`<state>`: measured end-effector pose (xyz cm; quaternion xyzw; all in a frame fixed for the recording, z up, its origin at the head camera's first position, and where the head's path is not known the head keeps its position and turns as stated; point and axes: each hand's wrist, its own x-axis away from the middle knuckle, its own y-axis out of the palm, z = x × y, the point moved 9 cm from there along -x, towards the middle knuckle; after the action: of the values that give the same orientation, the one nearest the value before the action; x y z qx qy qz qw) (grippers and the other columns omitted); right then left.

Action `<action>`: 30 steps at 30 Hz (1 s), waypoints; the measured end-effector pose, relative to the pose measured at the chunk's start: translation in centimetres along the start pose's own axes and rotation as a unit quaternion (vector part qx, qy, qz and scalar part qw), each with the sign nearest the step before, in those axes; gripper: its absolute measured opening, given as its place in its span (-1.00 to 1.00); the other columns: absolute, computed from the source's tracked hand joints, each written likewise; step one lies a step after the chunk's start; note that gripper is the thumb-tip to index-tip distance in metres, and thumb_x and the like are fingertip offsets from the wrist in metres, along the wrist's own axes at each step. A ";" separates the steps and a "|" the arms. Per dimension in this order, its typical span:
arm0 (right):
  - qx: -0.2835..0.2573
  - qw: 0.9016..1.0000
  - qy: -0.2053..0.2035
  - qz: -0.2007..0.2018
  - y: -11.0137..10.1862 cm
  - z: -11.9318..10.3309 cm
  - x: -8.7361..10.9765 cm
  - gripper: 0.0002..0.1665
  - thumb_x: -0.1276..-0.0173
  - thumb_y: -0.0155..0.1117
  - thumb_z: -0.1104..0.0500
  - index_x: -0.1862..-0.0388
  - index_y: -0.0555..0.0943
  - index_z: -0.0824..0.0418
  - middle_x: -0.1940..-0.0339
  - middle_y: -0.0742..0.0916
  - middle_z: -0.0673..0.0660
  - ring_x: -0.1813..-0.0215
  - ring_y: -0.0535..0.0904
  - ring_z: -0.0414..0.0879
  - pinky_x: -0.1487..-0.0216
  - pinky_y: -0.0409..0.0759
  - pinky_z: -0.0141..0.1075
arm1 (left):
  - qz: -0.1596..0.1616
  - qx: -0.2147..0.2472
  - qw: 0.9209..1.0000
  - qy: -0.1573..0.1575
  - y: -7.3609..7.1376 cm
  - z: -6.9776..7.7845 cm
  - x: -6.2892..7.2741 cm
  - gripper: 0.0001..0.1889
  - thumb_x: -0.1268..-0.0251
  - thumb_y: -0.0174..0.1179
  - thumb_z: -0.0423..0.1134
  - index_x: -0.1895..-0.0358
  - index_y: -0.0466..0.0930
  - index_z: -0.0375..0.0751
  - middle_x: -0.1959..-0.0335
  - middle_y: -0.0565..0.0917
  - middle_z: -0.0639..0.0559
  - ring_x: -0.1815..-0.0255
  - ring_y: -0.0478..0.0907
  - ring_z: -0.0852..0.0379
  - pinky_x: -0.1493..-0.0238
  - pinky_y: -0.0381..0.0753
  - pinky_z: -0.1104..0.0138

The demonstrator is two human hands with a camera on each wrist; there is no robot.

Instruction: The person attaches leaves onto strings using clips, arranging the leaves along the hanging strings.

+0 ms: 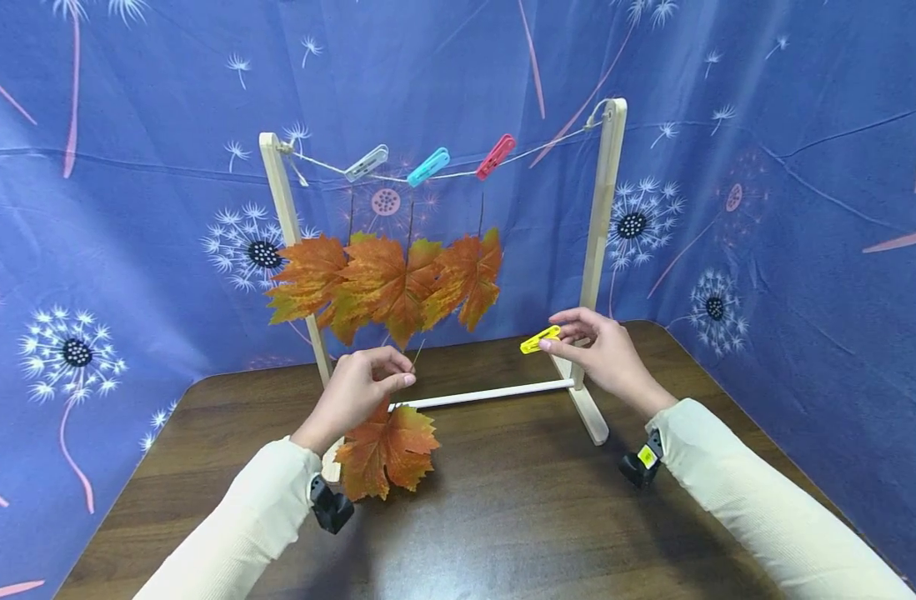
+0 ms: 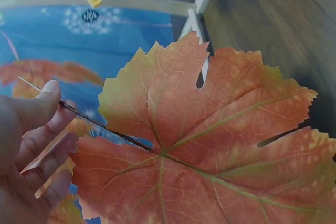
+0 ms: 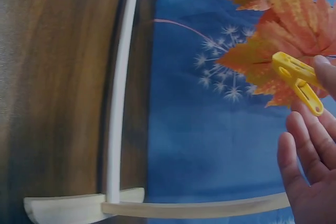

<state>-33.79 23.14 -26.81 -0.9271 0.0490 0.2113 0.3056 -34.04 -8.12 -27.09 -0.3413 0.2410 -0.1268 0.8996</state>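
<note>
My left hand (image 1: 365,385) pinches the thin stem of an orange maple leaf (image 1: 390,450) between thumb and forefinger. In the left wrist view that leaf (image 2: 210,145) hangs face-on below the fingers. On the right, my right hand (image 1: 603,350) holds a yellow clothespin (image 1: 540,339) by one end. The right wrist view shows the clothespin (image 3: 294,77) side-on, with the thumb on one leg. Behind the hands, a string carries a white clothespin (image 1: 367,163), a blue clothespin (image 1: 428,167) and a red clothespin (image 1: 496,157). Autumn leaves (image 1: 397,283) hang by their stems beneath them.
The string (image 1: 548,147) spans a wooden frame with a left post (image 1: 281,187) and a right post (image 1: 604,200). A white crossbar (image 1: 488,395) joins the posts low down. The frame stands on a brown table (image 1: 503,508) before a blue dandelion-print cloth (image 1: 150,250).
</note>
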 end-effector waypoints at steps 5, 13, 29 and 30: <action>-0.019 0.999 -0.010 0.026 -1.4 -1.0 -0.5 -0.63 -0.29 0.52 0.21 0.00 0.66 0.35 0.22 0.79 0.25 0.26 0.63 -0.24 0.21 0.55 -0.46 | -0.003 0.007 1.000 0.013 0.8 1.9 -1.0 -0.95 -0.32 0.38 -0.25 0.23 0.74 -0.13 0.28 0.78 0.12 0.27 0.73 0.15 0.21 0.65 0.17; 0.001 0.999 -0.034 0.043 -3.7 -3.1 -1.7 -0.63 -0.32 0.51 0.13 -0.05 0.70 0.25 0.26 0.79 0.11 0.24 0.62 -0.26 0.24 0.53 -0.48 | -0.003 0.014 0.999 0.042 1.2 4.5 -3.0 -0.95 -0.34 0.37 -0.25 0.20 0.75 -0.10 0.28 0.78 0.13 0.24 0.72 0.14 0.20 0.63 0.19; 0.024 0.997 -0.047 0.055 -8.0 -7.8 -4.8 -0.53 -0.32 0.51 0.01 -0.11 0.67 0.21 0.28 0.75 -0.10 0.19 0.60 -0.24 0.22 0.48 -0.45 | 0.005 0.022 0.998 0.056 2.4 10.2 -7.2 -0.93 -0.33 0.39 -0.24 0.22 0.73 -0.14 0.40 0.77 0.10 0.36 0.68 0.19 0.29 0.60 0.26; 0.027 0.997 -0.046 0.056 -8.2 -8.1 -5.0 -0.54 -0.31 0.51 0.00 -0.09 0.67 0.21 0.28 0.74 -0.10 0.19 0.60 -0.23 0.23 0.48 -0.45 | 0.007 0.023 0.998 0.055 2.6 10.6 -7.5 -0.92 -0.33 0.39 -0.24 0.22 0.74 -0.14 0.40 0.77 0.09 0.37 0.68 0.20 0.30 0.60 0.27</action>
<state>-33.56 24.84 -14.39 -0.9036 0.0926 0.2692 0.3200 -34.71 2.56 -19.32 -0.3116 0.2899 -0.1450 0.8932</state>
